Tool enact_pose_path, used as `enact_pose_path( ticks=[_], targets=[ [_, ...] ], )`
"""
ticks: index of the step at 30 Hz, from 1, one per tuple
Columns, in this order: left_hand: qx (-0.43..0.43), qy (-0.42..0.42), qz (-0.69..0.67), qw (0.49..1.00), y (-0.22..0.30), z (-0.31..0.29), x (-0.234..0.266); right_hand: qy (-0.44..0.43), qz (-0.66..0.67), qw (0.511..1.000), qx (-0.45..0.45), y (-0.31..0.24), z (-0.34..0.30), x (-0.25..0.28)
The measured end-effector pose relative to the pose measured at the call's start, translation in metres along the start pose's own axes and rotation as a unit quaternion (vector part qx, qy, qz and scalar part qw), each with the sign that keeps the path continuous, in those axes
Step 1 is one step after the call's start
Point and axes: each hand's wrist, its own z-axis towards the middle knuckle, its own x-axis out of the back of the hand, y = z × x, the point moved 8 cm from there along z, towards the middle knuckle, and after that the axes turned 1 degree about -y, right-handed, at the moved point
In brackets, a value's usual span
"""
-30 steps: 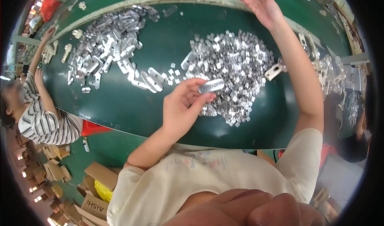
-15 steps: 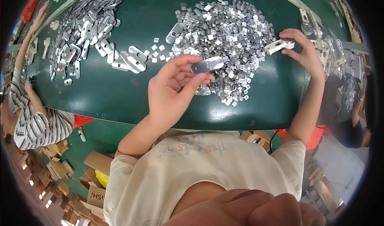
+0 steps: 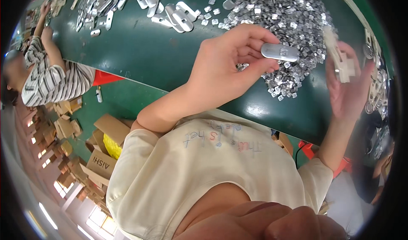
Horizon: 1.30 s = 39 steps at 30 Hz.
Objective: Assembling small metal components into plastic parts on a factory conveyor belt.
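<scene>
My left hand (image 3: 233, 66) pinches one end of a rounded, oblong silver metal plate (image 3: 272, 51) between thumb and fingers. A small squarish shape shows on the plate's face, its detail too small to make out. Behind that hand spreads a large heap of small square clear-and-silver pieces (image 3: 293, 27). At the heap's right side, my right hand (image 3: 346, 97) is blurred by motion. Against its fingers lies a cream-white part (image 3: 345, 68) with a long arm and a rounded block, held in the hand. Its exact kind does not show.
More oblong metal plates (image 3: 180, 17) lie piled at the far left of the green table (image 3: 140, 49). One plate (image 3: 233, 0) rests beside the heap. Pale parts (image 3: 374, 91) line the right edge. A person in a striped shirt (image 3: 55, 80) sits at left. Cardboard boxes (image 3: 100, 163) stand below.
The view has turned, so the table and heap sit higher and farther right. My left hand still holds the plate. My right hand, with the cream-white part, has turned and come away from the heap.
</scene>
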Motion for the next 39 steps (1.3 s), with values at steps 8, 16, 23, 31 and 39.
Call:
enact_pose_path(
  ticks=[8,16,23,31,39],
  targets=[
    [0.003,-0.028,0.031,0.999,-0.002,-0.005,-0.004,-0.088,-0.466,0.858,0.2,-0.013,-0.019,-0.056],
    [0.024,-0.026,0.017,0.999,-0.002,-0.006,-0.01,-0.069,-0.478,0.856,0.184,-0.01,-0.02,-0.06],
    [-0.01,-0.015,-0.01,1.0,0.002,-0.006,-0.016,-0.051,-0.523,0.839,0.143,-0.009,-0.025,-0.056],
    [-0.083,0.044,0.105,0.99,0.006,-0.007,-0.013,-0.02,-0.4,0.902,0.159,0.006,-0.016,-0.054],
    [-0.19,0.062,0.239,0.95,0.012,-0.01,-0.005,-0.032,-0.35,0.931,0.101,0.025,-0.01,-0.051]
  ],
)
